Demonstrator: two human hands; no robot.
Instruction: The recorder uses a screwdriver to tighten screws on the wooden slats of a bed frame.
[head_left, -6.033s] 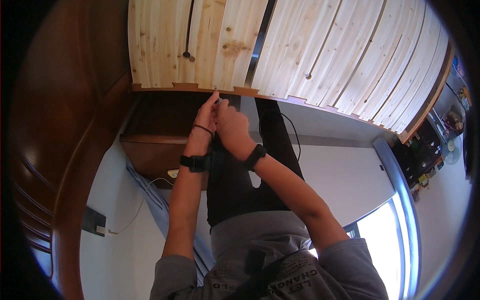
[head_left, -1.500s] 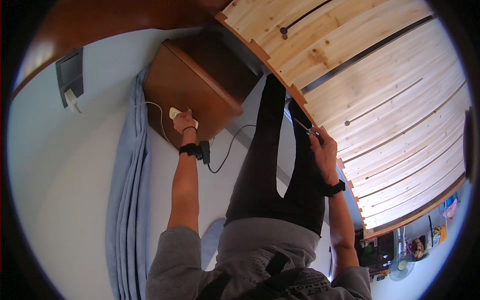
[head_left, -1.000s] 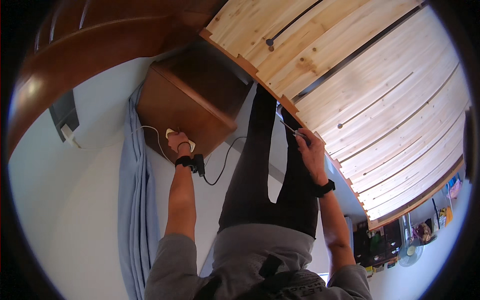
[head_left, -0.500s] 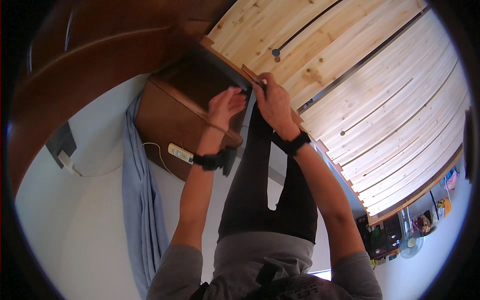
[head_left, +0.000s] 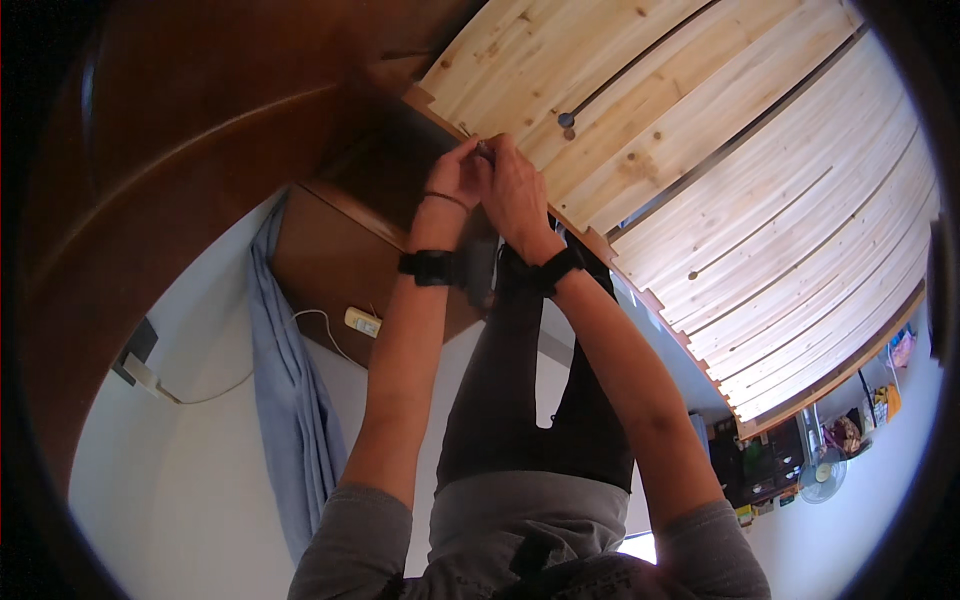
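My two hands meet close to the edge of the pale wooden bed slats (head_left: 600, 150). The fingers of my left hand (head_left: 456, 178) are drawn together and touch those of my right hand (head_left: 514, 190). My right hand is curled closed, its back toward me. A small dark bit of something (head_left: 486, 150) shows between the fingertips; the hands hide most of it and its kind cannot be made out. Just beyond the fingers runs the brown bed frame edge (head_left: 572, 220).
A dark brown headboard (head_left: 180, 130) curves along the left. Below it stands a brown cabinet (head_left: 325, 250) bearing a cream power strip (head_left: 362, 322) with a white cord. A blue curtain (head_left: 285, 370) hangs beside the cabinet. A fan (head_left: 822, 478) stands at the far right.
My left hand has risen and moved right, its open fingers closing against the right hand. My right hand has shifted slightly left, and the small thing in it is now mostly covered.
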